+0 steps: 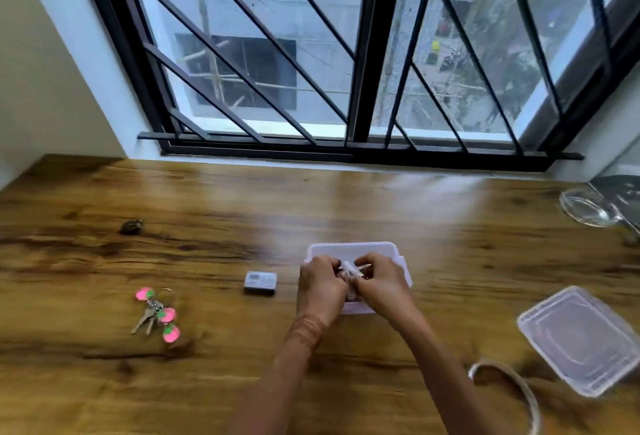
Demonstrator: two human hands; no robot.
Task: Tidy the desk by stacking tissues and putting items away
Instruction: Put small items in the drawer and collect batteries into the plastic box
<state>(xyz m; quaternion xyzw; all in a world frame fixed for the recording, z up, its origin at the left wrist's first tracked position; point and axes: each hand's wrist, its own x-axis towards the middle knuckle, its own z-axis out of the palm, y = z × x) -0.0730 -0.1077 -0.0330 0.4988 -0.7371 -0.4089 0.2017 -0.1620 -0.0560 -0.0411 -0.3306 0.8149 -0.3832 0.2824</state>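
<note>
A clear plastic box [353, 249] stands open near the middle of the wooden desk [242, 206]. Over it, my left hand [320, 287] and my right hand [379, 282] meet, both pinching a small crumpled white tissue [350, 270] between their fingertips. The frame is blurred, so the tissue's shape is unclear. The box's clear lid [581, 337] lies apart at the right. Left of the box sit a small grey matchbox-sized box [260, 283] and a bunch of keys with pink tags [157, 311].
A small dark object [131, 227] lies at the far left of the desk. A glass dish [588, 208] sits at the far right edge. A pale cord loop [512, 389] curls near the front right. A barred window runs behind the desk.
</note>
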